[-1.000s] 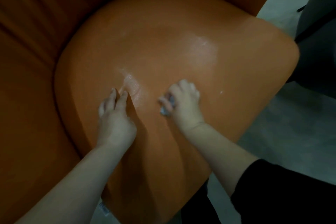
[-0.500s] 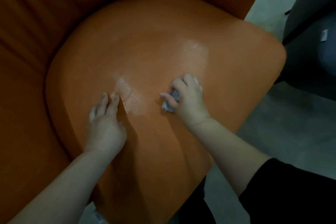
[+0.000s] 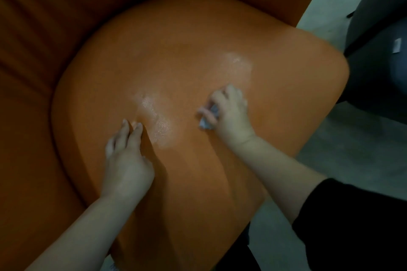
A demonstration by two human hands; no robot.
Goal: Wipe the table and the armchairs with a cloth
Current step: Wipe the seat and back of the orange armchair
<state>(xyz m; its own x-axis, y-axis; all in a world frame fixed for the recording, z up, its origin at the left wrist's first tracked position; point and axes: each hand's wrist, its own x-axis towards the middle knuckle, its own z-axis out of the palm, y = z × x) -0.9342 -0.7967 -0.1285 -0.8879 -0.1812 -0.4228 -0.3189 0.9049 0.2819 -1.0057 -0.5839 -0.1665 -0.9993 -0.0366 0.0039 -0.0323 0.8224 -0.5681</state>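
Just a crumpled cloth gripped in the right hand.

The single head-worn view looks steeply down from close above the orange armchair seat cushion, which fills the middle of the frame, with the chair's padded backrest running across the upper left and top. Both forearms enter from the bottom edge, the left hand at lower centre and the right hand right of centre, so the camera faces forward over the seat's front edge. The wide-angle lens bows the edges and takes in a strip of pale floor down the right side and a dark grey chair at upper right.
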